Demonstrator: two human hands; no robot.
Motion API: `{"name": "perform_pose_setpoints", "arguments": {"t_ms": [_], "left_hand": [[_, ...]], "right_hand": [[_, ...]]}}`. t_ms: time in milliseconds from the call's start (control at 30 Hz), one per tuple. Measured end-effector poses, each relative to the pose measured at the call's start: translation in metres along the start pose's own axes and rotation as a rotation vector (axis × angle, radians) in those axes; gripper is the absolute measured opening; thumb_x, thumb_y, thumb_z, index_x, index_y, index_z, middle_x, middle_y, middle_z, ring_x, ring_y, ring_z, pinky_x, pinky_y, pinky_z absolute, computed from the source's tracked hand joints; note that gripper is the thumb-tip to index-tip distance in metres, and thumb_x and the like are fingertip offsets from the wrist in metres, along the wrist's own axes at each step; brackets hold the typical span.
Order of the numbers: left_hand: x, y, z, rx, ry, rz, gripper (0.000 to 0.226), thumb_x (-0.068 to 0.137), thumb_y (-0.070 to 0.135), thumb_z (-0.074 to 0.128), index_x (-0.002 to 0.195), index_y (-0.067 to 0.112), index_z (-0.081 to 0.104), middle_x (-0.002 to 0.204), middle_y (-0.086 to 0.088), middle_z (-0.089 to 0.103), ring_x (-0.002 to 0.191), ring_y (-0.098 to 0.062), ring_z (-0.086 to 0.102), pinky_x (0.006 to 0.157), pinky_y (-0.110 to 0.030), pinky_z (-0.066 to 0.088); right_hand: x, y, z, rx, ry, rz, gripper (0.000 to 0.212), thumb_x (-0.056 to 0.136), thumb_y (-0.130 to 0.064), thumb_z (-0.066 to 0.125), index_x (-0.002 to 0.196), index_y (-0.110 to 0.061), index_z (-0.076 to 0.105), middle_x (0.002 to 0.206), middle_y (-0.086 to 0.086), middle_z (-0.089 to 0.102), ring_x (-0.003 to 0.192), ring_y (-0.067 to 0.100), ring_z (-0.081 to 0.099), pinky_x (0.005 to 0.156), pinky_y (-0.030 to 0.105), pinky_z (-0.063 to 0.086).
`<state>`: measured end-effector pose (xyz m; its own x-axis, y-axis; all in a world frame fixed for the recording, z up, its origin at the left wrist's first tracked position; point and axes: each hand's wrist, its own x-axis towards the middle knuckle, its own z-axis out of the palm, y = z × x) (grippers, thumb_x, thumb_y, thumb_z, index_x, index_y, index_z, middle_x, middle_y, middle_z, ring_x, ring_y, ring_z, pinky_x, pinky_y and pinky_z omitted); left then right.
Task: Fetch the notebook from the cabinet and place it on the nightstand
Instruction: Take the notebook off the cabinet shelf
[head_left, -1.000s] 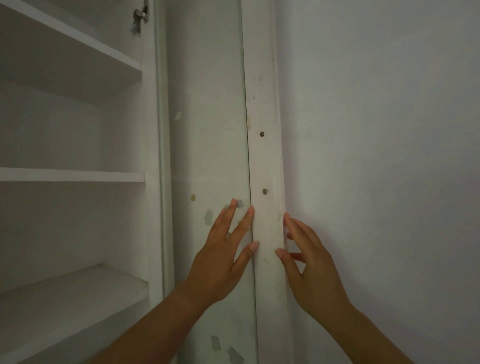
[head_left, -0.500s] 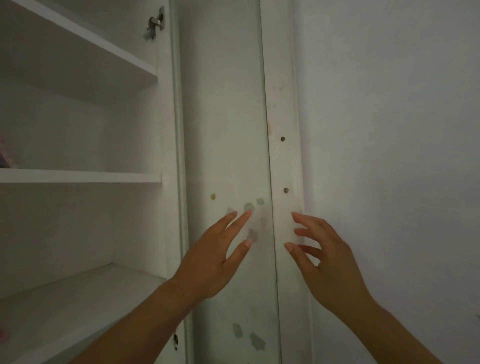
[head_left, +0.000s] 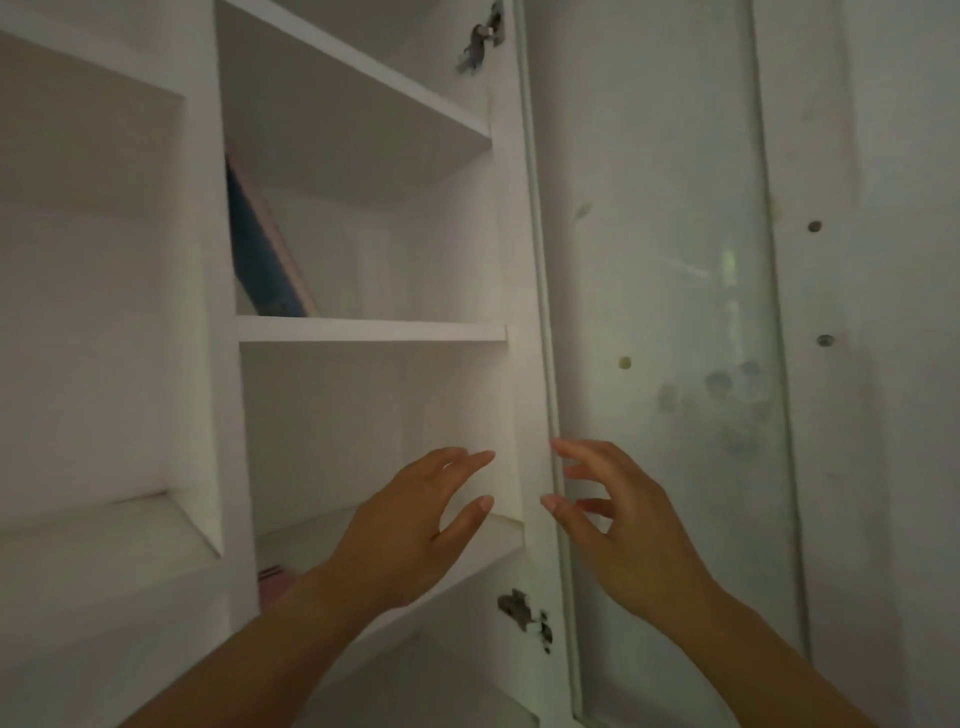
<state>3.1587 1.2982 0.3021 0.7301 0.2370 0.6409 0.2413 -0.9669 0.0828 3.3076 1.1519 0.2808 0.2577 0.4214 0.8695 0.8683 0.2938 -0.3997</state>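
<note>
White cabinet (head_left: 208, 312), open. The notebook (head_left: 262, 244), blue with a pink edge, stands tilted against the left wall of the middle compartment on its shelf (head_left: 371, 330), and a pink object (head_left: 275, 581) lies one shelf down, partly hidden by the forearm. Left hand (head_left: 410, 525) is raised before the lower compartment with fingers loose and spread, holding nothing. Right hand (head_left: 623, 530) is just beside it, same state, fingertips near the edge of the swung-open glass door (head_left: 665, 260), hinge (head_left: 522, 613) below.
</note>
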Motion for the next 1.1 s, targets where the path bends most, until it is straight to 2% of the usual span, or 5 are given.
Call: {"name": "perform_pose_setpoints", "arguments": {"t_ms": [333,500,700,933,1100], "left_hand": [[-0.006,-0.044,-0.082,0.182,0.083,-0.036,0.056,0.080,0.066,0.018,0.131,0.047,0.031,0.140,0.017,0.038,0.124,-0.003,0.037,0.102,-0.027,0.033],[0.010,-0.043,-0.118,0.305,0.142,-0.030,0.055,0.082,0.061,0.022,0.132,0.043,0.033,0.139,0.017,0.039,0.119,0.004,0.033,0.095,-0.017,0.026],[0.035,-0.038,-0.150,0.431,0.255,-0.077,0.051,0.083,0.054,0.030,0.130,0.037,0.040,0.135,0.011,0.045,0.113,-0.004,0.042,0.095,-0.027,0.039],[0.059,-0.045,-0.175,0.630,0.411,-0.129,0.044,0.090,0.049,0.034,0.130,0.032,0.042,0.143,0.004,0.039,0.130,-0.015,0.035,0.102,-0.033,0.029],[0.067,-0.054,-0.184,0.689,0.533,-0.243,0.042,0.090,0.037,0.043,0.131,0.028,0.042,0.150,0.000,0.029,0.135,-0.022,0.029,0.102,-0.042,0.034]], "right_hand": [[0.054,-0.020,0.084,0.158,-0.034,-0.088,0.039,0.083,-0.039,0.057,0.121,-0.037,0.047,0.119,-0.020,0.048,0.105,-0.006,0.048,0.083,0.010,0.043],[0.102,-0.028,0.095,0.223,-0.007,-0.170,0.040,0.084,-0.034,0.060,0.122,-0.032,0.049,0.116,-0.019,0.048,0.104,-0.005,0.048,0.084,0.010,0.044],[0.160,-0.032,0.097,0.306,-0.011,-0.273,0.040,0.084,-0.031,0.062,0.123,-0.030,0.050,0.118,-0.016,0.050,0.103,0.000,0.050,0.082,0.013,0.047],[0.208,-0.026,0.118,0.400,-0.070,-0.321,0.040,0.086,-0.036,0.059,0.124,-0.032,0.048,0.116,-0.019,0.047,0.101,-0.004,0.049,0.078,0.012,0.044],[0.234,-0.037,0.142,0.437,-0.082,-0.381,0.042,0.085,-0.036,0.060,0.125,-0.029,0.048,0.115,-0.019,0.045,0.095,-0.003,0.049,0.078,0.013,0.042]]}}
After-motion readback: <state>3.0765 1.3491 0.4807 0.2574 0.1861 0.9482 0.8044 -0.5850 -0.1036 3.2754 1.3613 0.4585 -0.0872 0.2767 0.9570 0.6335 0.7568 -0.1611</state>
